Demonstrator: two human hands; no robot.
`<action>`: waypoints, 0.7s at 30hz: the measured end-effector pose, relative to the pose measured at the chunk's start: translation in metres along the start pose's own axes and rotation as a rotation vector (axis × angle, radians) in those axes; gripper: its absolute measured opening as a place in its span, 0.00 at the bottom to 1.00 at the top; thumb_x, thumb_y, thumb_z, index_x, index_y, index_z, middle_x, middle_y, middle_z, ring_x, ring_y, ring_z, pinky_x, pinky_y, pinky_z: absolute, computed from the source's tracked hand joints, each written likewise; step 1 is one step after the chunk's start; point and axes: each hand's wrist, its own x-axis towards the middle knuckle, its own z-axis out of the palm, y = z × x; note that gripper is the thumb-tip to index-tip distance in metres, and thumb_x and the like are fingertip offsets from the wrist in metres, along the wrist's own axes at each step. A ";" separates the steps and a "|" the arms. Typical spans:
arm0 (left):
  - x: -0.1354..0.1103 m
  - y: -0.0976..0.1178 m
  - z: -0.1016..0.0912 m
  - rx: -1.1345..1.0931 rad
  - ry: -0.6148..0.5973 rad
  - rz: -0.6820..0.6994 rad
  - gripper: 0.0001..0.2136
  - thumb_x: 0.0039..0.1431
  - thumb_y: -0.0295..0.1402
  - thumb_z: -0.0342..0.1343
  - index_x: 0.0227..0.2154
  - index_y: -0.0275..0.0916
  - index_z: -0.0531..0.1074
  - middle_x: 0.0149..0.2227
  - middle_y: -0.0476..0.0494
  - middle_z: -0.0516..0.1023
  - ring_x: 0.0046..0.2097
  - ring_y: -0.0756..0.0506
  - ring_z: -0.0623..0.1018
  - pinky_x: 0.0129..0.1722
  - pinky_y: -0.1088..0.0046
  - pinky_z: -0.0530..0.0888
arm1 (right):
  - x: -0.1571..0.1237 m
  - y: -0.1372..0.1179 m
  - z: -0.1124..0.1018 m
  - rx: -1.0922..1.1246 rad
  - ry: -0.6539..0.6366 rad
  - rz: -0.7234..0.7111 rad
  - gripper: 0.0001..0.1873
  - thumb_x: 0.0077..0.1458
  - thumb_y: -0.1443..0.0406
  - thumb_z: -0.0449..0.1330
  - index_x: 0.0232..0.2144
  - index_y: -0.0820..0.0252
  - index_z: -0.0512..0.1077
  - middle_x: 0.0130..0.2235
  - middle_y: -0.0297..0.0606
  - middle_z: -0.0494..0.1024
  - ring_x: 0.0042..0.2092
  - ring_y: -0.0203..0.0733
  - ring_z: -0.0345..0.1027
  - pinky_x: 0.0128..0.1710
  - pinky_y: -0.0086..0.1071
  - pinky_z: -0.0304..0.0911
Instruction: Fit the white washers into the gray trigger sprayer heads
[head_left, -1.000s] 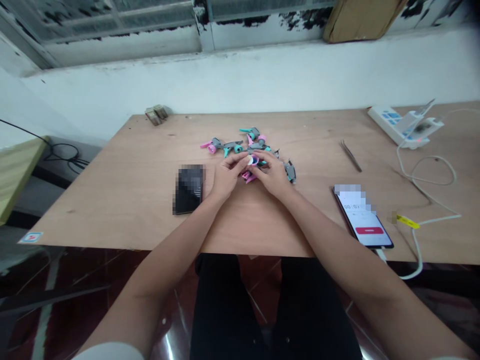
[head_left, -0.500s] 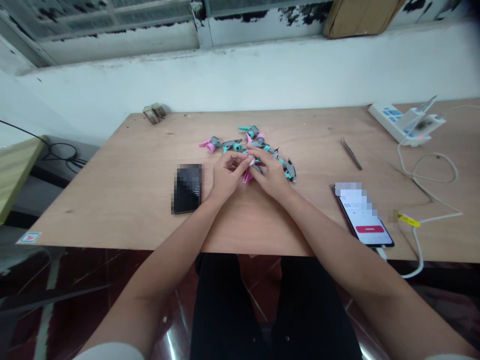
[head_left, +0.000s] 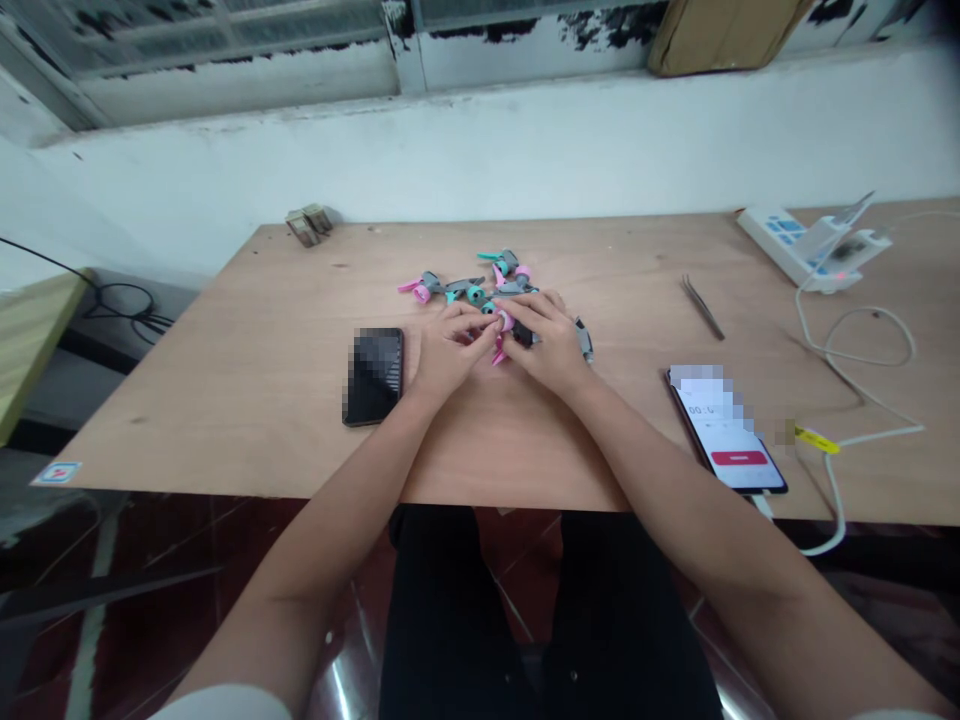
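Observation:
Over the wooden table my two hands meet at a small pink-and-grey plastic piece (head_left: 505, 321) with a round pink end and a pink tab pointing down. My right hand (head_left: 551, 343) is closed around its dark grey side. The fingertips of my left hand (head_left: 452, 345) pinch at the round pink end, and what lies between them is partly hidden. Just beyond my hands lies a loose group of similar grey plastic pieces (head_left: 461, 289), with teal or pink ends and tabs. Another grey piece (head_left: 583, 340) shows past my right hand, which covers part of the group.
A black phone (head_left: 375, 376) lies left of my left forearm. To the right are tweezers (head_left: 703, 308), a lit phone (head_left: 726, 432) on a white cable (head_left: 881, 437), and a power strip (head_left: 795, 245). Small blocks (head_left: 308, 226) stand at the back left near the wall.
The pink-and-grey piece has turned in my fingers, showing more of its round pink end and dark side. My right hand has rolled over slightly, covering more of the pieces behind it.

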 end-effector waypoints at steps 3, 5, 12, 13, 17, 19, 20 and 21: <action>0.001 -0.004 -0.001 -0.008 -0.023 0.015 0.07 0.65 0.39 0.68 0.41 0.45 0.88 0.39 0.44 0.84 0.38 0.48 0.80 0.33 0.73 0.76 | -0.001 0.002 0.001 -0.008 -0.045 0.009 0.24 0.64 0.68 0.63 0.60 0.47 0.80 0.52 0.42 0.84 0.54 0.55 0.75 0.59 0.56 0.74; 0.002 -0.007 -0.001 -0.015 -0.042 0.017 0.07 0.66 0.40 0.68 0.41 0.45 0.89 0.39 0.44 0.84 0.39 0.48 0.81 0.34 0.72 0.76 | -0.002 0.004 0.003 0.001 -0.057 0.011 0.25 0.64 0.68 0.62 0.61 0.47 0.79 0.52 0.42 0.84 0.54 0.55 0.74 0.59 0.55 0.73; 0.002 -0.009 -0.005 0.018 -0.062 0.012 0.08 0.64 0.39 0.68 0.41 0.44 0.88 0.38 0.44 0.83 0.35 0.49 0.79 0.31 0.73 0.75 | -0.003 0.010 0.008 0.033 -0.072 -0.029 0.27 0.64 0.69 0.62 0.64 0.48 0.78 0.52 0.42 0.83 0.54 0.53 0.74 0.60 0.54 0.72; 0.002 -0.008 -0.007 0.023 -0.062 0.009 0.08 0.64 0.38 0.68 0.41 0.43 0.88 0.38 0.44 0.83 0.34 0.50 0.79 0.31 0.74 0.74 | -0.004 0.010 0.008 0.030 -0.083 -0.025 0.28 0.64 0.69 0.61 0.64 0.48 0.77 0.52 0.42 0.83 0.55 0.53 0.74 0.60 0.54 0.71; 0.003 -0.009 -0.010 0.066 -0.102 0.004 0.07 0.63 0.37 0.68 0.39 0.43 0.88 0.36 0.45 0.83 0.34 0.49 0.78 0.30 0.74 0.73 | -0.004 0.010 0.006 0.011 -0.140 0.013 0.27 0.64 0.69 0.61 0.63 0.47 0.78 0.53 0.42 0.83 0.55 0.54 0.74 0.60 0.55 0.72; 0.004 -0.010 -0.012 0.093 -0.126 0.013 0.06 0.63 0.37 0.67 0.38 0.43 0.88 0.34 0.45 0.82 0.33 0.49 0.77 0.31 0.73 0.72 | -0.005 0.010 0.005 0.010 -0.162 0.025 0.28 0.63 0.69 0.61 0.63 0.47 0.78 0.54 0.42 0.83 0.56 0.54 0.74 0.61 0.55 0.72; 0.004 -0.010 -0.012 0.110 -0.134 0.016 0.06 0.63 0.36 0.67 0.38 0.42 0.88 0.33 0.45 0.82 0.32 0.49 0.76 0.31 0.72 0.72 | -0.005 0.010 0.005 0.011 -0.170 0.024 0.28 0.63 0.70 0.61 0.63 0.47 0.78 0.54 0.43 0.83 0.56 0.55 0.73 0.61 0.56 0.72; 0.004 -0.010 -0.012 0.128 -0.137 0.020 0.06 0.63 0.36 0.67 0.38 0.42 0.88 0.33 0.46 0.82 0.31 0.49 0.75 0.31 0.72 0.71 | -0.005 0.010 0.005 0.012 -0.176 0.019 0.28 0.63 0.70 0.61 0.64 0.48 0.78 0.54 0.43 0.83 0.56 0.55 0.73 0.61 0.56 0.71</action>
